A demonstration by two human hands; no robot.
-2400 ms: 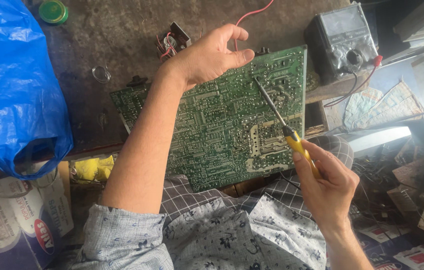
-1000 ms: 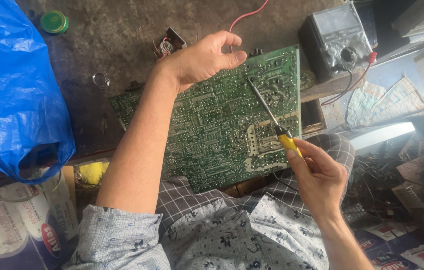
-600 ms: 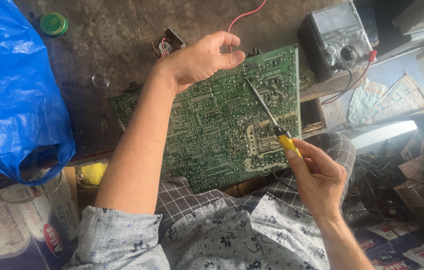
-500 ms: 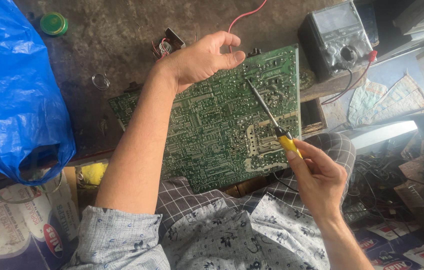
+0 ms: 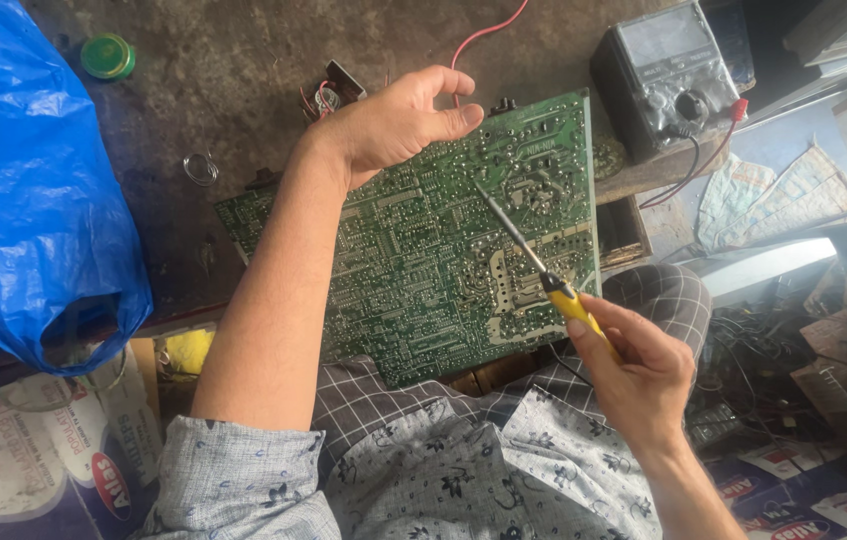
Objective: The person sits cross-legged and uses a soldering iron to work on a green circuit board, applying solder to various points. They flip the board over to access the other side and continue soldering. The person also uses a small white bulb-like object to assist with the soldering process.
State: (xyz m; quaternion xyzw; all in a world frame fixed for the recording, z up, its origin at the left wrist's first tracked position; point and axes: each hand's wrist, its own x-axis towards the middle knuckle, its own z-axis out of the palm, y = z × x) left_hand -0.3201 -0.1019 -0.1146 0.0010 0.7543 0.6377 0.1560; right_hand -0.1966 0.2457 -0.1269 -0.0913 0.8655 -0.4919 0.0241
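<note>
Two hands: left (image 5: pixel 394 125) grips circuit board (image 5: pixel 414 260), right (image 5: pixel 634 375) holds screwdriver (image 5: pixel 534 270).

A circuit board (image 5: pixel 444 265) lies mid-frame, propped from the bench (image 5: pixel 244 60) onto the lap. A plastic bag (image 5: pixel 29 190) fills the left side, a round lid (image 5: pixel 107 56) sits upper left, a meter (image 5: pixel 659 75) upper right.

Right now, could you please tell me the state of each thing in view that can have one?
Circuit board: solder side up, tilted, propped at the bench edge.
Left hand: gripping the board's top edge.
Right hand: closed on the screwdriver's yellow handle.
Screwdriver: tip touching the board.
Meter: leads plugged in.
Blue bag: crumpled, mouth open.
Green cap: lying flat on the bench.
</note>
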